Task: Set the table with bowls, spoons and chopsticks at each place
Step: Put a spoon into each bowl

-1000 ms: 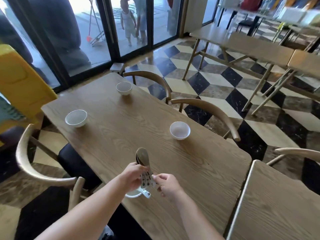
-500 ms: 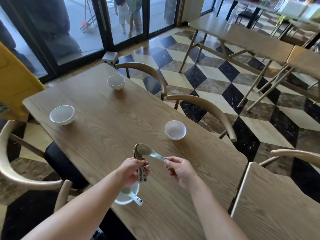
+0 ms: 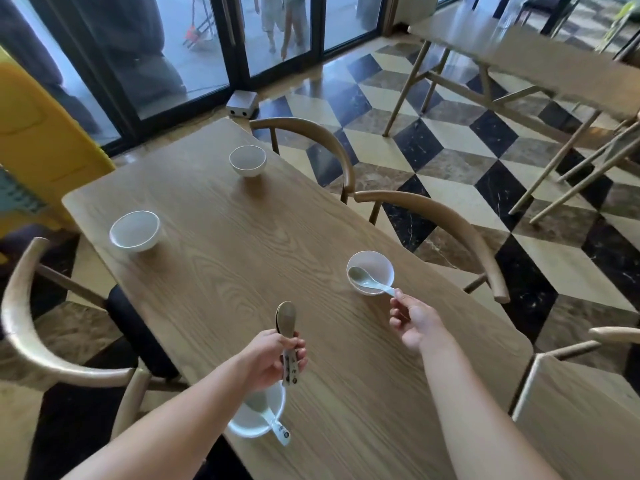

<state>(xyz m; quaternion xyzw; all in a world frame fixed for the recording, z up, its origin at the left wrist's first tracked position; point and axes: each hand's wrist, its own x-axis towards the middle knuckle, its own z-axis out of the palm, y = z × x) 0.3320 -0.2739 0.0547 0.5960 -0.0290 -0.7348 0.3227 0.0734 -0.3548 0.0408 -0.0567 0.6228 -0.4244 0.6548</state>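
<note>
Your right hand (image 3: 417, 322) sets the spoon (image 3: 372, 284) in the right bowl (image 3: 384, 259), handle aimed back at you.

Closest to you, the near bowl (image 3: 247, 429) already carries a placed spoon (image 3: 275, 424). Just above it, your left hand (image 3: 270, 358) grips the stack (image 3: 286, 318) of spare spoons upright by the handles. Ahead and to the right, your right hand pinches the spoon's handle tip. Its long axis slants from the scoop inside the bowl down-right to your fingers, so releasing it looks like the next step. Further up the desk (image 3: 242, 265), the left bowl (image 3: 135, 242) and far bowl (image 3: 247, 169) sit empty, the left bowl nearer your left hand.
</note>
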